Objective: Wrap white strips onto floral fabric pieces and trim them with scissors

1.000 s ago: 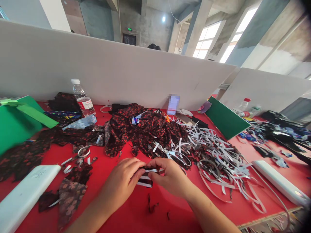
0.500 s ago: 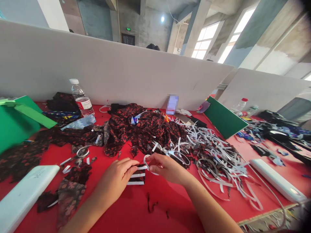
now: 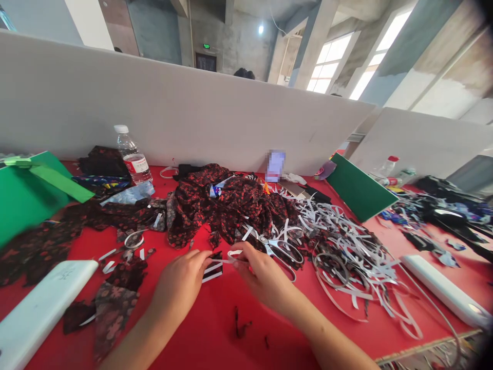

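Note:
My left hand (image 3: 180,281) is closed, with thumb and fingertips pinching the edge of a small dark fabric piece (image 3: 213,269) crossed by white strips. My right hand (image 3: 262,273) is closed on a narrow white tape (image 3: 233,253), which curls into a loop at its fingertips. A thin length of the tape spans the gap between both hands over the fabric. Just beyond my right hand lie scissors (image 3: 274,244) with white handles, blades toward the dark floral cloth (image 3: 234,205). My fingertips partly hide where the tape meets the fabric.
Cut white strips (image 3: 342,241) heap on the red table (image 3: 208,329) at right. White oblong devices (image 3: 50,303) flank both sides. Behind are a water bottle (image 3: 134,163), a propped phone (image 3: 275,165), a green board (image 3: 360,187) and a grey partition (image 3: 192,113).
The loose loop of tape is drawn closer to my right fingers, and the tape looks tauter between my hands. The striped fabric piece has tilted, and less of it shows.

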The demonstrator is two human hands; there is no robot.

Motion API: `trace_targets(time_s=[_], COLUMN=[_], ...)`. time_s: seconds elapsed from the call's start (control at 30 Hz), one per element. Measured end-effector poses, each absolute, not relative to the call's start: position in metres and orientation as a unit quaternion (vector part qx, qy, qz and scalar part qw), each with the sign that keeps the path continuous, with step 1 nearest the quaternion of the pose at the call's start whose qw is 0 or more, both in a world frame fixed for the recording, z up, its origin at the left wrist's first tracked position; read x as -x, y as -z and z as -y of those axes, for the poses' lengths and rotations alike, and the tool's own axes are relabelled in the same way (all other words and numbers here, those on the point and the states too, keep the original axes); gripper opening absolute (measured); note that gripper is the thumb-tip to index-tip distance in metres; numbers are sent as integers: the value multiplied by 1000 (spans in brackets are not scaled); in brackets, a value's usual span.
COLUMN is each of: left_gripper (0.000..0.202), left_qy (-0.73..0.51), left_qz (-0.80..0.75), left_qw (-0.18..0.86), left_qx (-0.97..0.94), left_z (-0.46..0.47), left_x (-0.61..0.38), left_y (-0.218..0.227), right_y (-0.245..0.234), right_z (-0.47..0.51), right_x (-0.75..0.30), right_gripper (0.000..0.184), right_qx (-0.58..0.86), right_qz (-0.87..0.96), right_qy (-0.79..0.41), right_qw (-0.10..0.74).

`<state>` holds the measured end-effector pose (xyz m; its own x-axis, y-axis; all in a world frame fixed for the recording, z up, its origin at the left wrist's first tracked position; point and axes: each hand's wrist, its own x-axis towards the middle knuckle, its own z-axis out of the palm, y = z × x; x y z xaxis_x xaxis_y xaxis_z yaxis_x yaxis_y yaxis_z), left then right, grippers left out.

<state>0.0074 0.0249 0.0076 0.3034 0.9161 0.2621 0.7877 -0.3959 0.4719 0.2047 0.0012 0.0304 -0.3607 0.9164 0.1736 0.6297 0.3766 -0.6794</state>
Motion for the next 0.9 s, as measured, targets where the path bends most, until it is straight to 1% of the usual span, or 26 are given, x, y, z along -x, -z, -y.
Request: trace_targets(time_s=[0.07,0.17,0.27,0.33,0.43,0.57,0.9], left_gripper=[28,30,30,30,29,28,28], left_qy=[-235,-209,-200,-200,-199,-199,-173], left_qz=[-534,-525,-518,-511,-502,-502,-504], left_qw=[102,98,108,114,126,149,172], left_qx=[-806,-819,-825,-828,-832,-828,-829], left_z=[-23,-21,-19,-18,-18,-17,-16], left_x=[-10,-14,-17,-18,-19,-20,-21], left_y=[-4,-3,-4,-5,-4,-3,-5], right_y=[-29,-26,-29,-33,-37,-39,-35], right_z=[0,1,2,3,3,2,1], right_x=[-201,-198,-197,-196,-195,-194,-198], right_gripper=[19,19,15,11,12,10,16], right_qx=[543,610,601,587,590,594,556], right_qz=[783,776,794,806,804,803,830], right_qy=[-184,-84,-50,-49,-47,-26,-27], right_qw=[241,138,72,61,55,36,34])
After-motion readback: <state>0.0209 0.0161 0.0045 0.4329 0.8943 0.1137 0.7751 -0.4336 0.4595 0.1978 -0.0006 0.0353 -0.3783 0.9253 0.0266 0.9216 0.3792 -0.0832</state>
